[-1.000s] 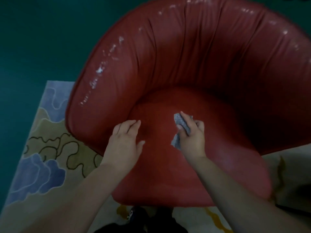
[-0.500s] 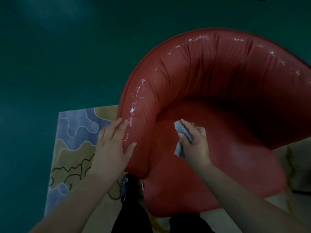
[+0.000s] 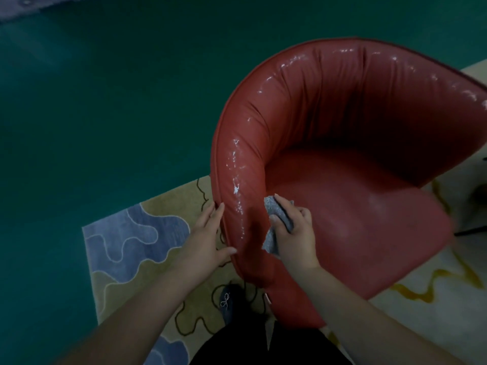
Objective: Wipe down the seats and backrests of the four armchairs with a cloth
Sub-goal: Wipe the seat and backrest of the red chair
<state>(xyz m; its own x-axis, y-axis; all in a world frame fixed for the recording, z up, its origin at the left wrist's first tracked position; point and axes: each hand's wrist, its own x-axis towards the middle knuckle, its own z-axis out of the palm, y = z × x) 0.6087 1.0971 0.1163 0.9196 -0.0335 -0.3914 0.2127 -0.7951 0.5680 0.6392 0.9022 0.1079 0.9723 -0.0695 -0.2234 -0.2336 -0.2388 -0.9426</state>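
On the patterned rug, the red armchair is now seen further right than half a second ago, and the left hand has shifted outward to the arm's outer edge, where its straight fingers are laid flat. The grey cloth is gripped in the right hand, just inside that arm above the seat. The glossy, creased leather is flecked with white along the curved rim.

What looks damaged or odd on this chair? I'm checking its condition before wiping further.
The red armchair has whitish flaky patches along its rim and left arm, like peeling or residue. The right hand holds the grey cloth beside them.
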